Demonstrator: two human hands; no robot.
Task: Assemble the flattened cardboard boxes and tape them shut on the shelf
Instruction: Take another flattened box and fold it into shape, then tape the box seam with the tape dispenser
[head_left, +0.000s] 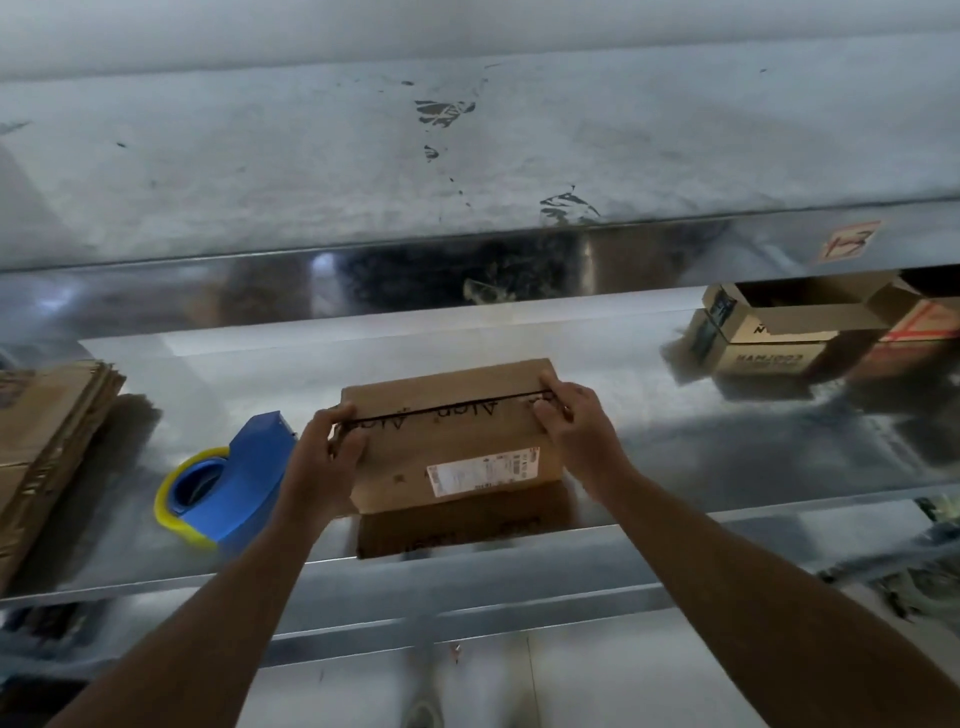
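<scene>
A left hand (332, 441) and right hand (571, 426) grip opposite ends of a box (457, 436) standing mid-shelf (727, 457), fingers curled over its top; a tape dispenser (234, 478) lies just left, flat cardboard (47, 431) stacked farther left

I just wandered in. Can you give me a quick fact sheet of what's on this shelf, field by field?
Centre: cardboard box, flaps folded shut, seam looks untaped
Left hand: grips the box's left end
Right hand: grips its right end
Tape dispenser: blue, left of the box, untouched
Flattened cardboard: stacked far left
Other boxes: far right, open
Shelf: shiny metal
</scene>
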